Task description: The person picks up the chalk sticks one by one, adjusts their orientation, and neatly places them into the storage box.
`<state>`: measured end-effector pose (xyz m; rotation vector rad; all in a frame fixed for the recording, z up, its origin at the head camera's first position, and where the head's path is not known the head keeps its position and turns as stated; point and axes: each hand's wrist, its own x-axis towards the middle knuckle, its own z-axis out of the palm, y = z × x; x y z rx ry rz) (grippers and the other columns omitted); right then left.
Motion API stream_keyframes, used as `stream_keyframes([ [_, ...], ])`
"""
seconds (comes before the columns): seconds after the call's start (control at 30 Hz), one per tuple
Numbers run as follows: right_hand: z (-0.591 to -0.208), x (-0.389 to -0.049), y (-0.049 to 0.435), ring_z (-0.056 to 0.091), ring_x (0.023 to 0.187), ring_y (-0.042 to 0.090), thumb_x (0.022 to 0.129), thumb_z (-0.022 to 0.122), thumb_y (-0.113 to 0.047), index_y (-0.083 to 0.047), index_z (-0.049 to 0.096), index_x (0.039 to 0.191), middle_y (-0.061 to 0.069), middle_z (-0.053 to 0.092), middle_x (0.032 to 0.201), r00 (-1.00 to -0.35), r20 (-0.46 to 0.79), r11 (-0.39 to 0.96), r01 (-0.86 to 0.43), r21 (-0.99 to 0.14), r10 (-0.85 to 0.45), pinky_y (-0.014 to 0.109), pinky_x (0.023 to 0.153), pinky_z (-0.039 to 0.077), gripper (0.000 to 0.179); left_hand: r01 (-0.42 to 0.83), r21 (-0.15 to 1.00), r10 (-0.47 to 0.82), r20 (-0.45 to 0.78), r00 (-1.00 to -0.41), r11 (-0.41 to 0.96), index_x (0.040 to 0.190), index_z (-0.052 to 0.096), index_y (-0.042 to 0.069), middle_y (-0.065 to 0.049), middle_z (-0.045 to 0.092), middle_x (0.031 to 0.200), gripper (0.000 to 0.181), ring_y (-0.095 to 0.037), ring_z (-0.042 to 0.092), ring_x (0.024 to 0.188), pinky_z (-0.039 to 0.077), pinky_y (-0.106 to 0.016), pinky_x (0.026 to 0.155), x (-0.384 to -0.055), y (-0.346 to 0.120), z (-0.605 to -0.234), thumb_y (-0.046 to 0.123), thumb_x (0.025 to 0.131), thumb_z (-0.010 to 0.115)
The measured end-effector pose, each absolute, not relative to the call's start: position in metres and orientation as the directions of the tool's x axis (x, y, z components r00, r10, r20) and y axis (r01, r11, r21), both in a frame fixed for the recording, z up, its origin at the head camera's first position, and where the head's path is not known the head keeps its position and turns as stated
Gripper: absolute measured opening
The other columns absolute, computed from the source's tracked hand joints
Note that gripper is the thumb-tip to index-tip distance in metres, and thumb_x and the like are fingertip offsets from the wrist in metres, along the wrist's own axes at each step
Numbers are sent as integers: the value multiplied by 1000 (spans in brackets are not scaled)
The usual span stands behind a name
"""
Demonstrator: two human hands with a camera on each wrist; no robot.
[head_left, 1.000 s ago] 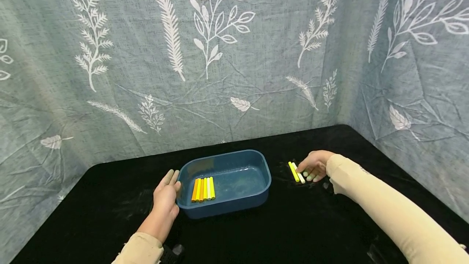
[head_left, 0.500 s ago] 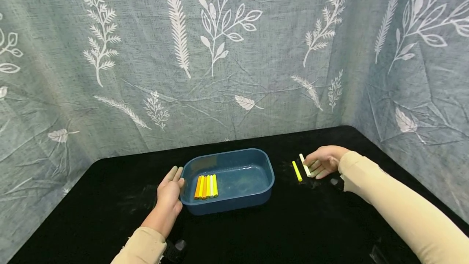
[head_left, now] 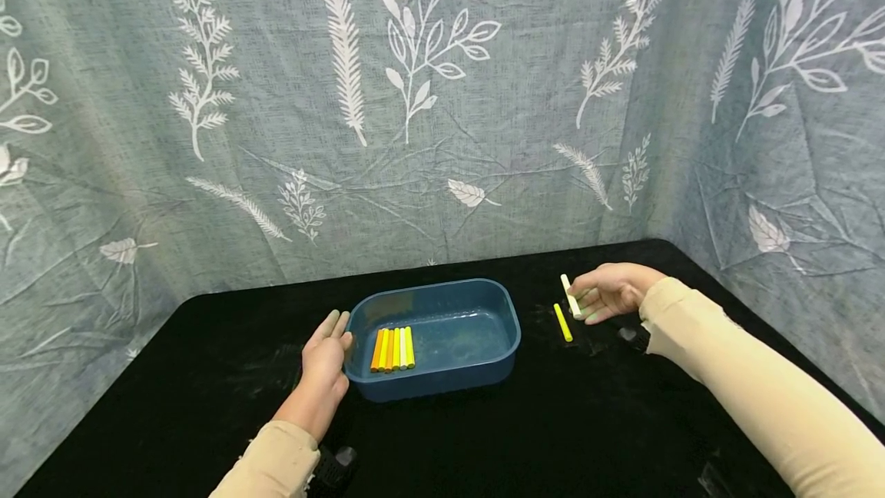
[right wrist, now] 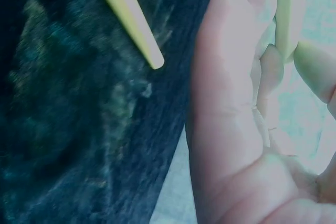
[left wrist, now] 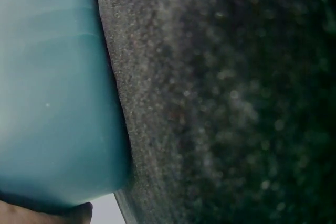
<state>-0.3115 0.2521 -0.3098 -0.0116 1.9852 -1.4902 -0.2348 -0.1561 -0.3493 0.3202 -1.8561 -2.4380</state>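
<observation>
My right hand [head_left: 611,290] pinches a white chalk stick [head_left: 569,292] between thumb and fingers, held up off the black table. In the right wrist view this chalk stick [right wrist: 289,17] shows at the top right by the fingertips. A yellow chalk stick [head_left: 563,323] lies on the table just below and left of that hand. My left hand [head_left: 325,366], fingers straight, rests against the left end of a blue plastic bin [head_left: 442,383]. Inside the bin's left part, several orange, yellow and white chalk sticks [head_left: 392,350] lie side by side. The left wrist view shows mostly the bin's wall [left wrist: 58,98].
The black cloth-covered table [head_left: 442,452] carries faint chalk dust. A grey-green curtain [head_left: 415,198] with white leaf prints hangs behind it and at both sides. Dark wrist devices [head_left: 335,467] sit at the cuffs of the cream sleeves.
My right hand has taken the white chalk stick from beside the yellow one and raised it away from the table. The left hand has stayed at the bin. The head view has shifted slightly.
</observation>
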Motion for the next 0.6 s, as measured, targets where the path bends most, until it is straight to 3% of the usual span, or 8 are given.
stream_keyframes([
  [0.17, -304, -313, 246, 63, 91, 19, 95, 47, -12, 10, 40, 125, 40, 26, 146, -791, -478, 314, 376, -872, -381, 34, 86, 56, 37, -73, 958, -167, -123, -978, -277, 156, 0, 7, -12, 4, 161, 59, -28, 4, 147, 19, -37, 119, -234, -157, -349, -4, 104, 25],
  [0.4, -297, -316, 235, 61, 99, 21, 96, 46, -13, 8, 41, 125, 35, 32, 145, -788, -474, 298, 378, -876, -393, 35, 91, 53, 37, -78, 957, -170, -129, -977, -280, 156, 0, 7, -12, 5, 162, 59, -28, 4, 148, 22, -35, 118, -234, -158, -349, -4, 104, 25],
  [0.6, -294, -319, 220, 61, 96, 20, 96, 45, -13, 4, 45, 116, 22, 52, 124, -778, -475, 280, 389, -878, -411, 34, 91, 53, 26, -82, 955, -172, -135, -976, -284, 156, 2, 8, -11, 6, 162, 59, -27, 5, 148, 20, -36, 118, -235, -158, -348, -4, 104, 26],
])
